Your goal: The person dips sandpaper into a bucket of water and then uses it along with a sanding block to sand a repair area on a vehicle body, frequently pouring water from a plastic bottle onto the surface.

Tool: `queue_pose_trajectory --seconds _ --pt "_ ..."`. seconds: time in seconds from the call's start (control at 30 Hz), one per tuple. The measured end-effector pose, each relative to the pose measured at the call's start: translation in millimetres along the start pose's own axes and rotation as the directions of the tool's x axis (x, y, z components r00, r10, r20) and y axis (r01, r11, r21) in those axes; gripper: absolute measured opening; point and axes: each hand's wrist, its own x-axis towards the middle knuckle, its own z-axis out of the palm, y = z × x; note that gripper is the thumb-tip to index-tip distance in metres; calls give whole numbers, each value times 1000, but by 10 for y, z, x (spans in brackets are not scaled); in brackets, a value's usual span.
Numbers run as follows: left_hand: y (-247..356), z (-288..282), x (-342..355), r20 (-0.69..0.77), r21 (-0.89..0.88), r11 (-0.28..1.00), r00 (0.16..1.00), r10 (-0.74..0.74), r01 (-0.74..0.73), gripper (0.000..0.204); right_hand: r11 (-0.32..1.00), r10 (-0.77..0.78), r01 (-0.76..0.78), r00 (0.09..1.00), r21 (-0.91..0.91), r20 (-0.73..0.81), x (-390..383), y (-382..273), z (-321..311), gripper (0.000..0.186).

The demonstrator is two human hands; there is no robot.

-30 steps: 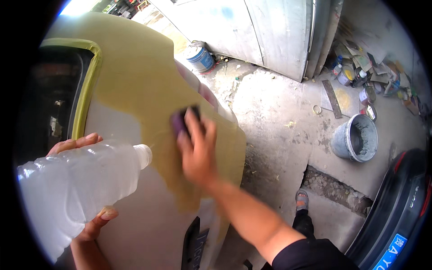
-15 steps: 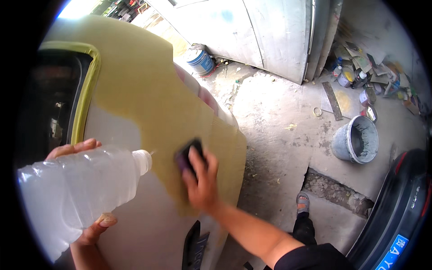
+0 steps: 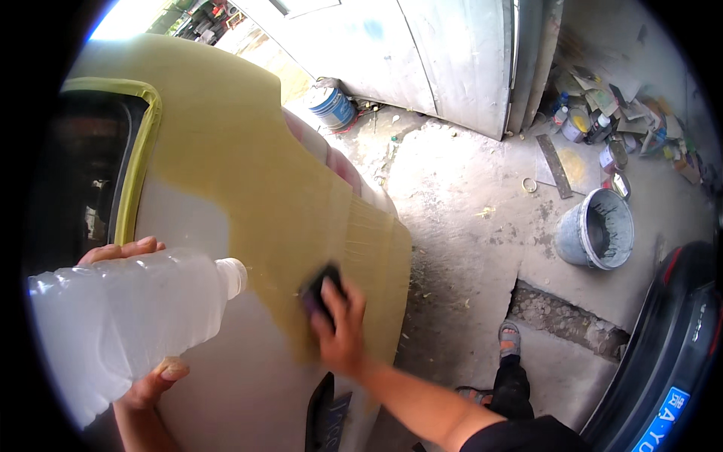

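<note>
My left hand (image 3: 154,380) grips a large translucent plastic bottle (image 3: 128,316), tilted sideways with its white top pointing right over the car body. My right hand (image 3: 339,331) holds a dark block (image 3: 318,294), blurred, against the ochre-yellow patch (image 3: 233,143) on the pale car panel (image 3: 226,369). Wet streaks run down the patch's right part. Left of the patch is a dark window (image 3: 90,173) edged with yellow tape (image 3: 139,158). A dark trim piece (image 3: 320,399) lies low on the panel.
A grey bucket (image 3: 572,237) stands on the concrete floor (image 3: 444,248), near a broken trench (image 3: 565,316). Beyond are a blue drum (image 3: 331,109), a metal door (image 3: 452,60), and cans and scraps along the wall (image 3: 602,120). A dark car bumper (image 3: 670,339) is at right. My sandaled foot (image 3: 509,339) shows below.
My right hand with the dark block has moved down the yellow patch toward me. The bottle in my left hand has shifted slightly down and left in view.
</note>
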Motion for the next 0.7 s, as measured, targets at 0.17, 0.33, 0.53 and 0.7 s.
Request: queue_pose_trajectory --seconds 0.17,0.33,0.53,0.7 --pt "-164 311 82 3 -125 992 1000 14 -14 113 982 -11 -7 995 -188 -96 1853 783 -339 47" --pt "-152 204 71 6 -110 993 1000 -28 29 111 998 33 -30 998 -61 62 684 421 -266 55" --pt "-219 293 53 -25 -109 994 999 -34 31 113 991 -104 102 994 -86 -26 187 488 -259 58" --pt "-259 289 35 -23 -72 997 999 26 -27 114 980 113 -122 991 -158 -68 2159 879 -431 46"
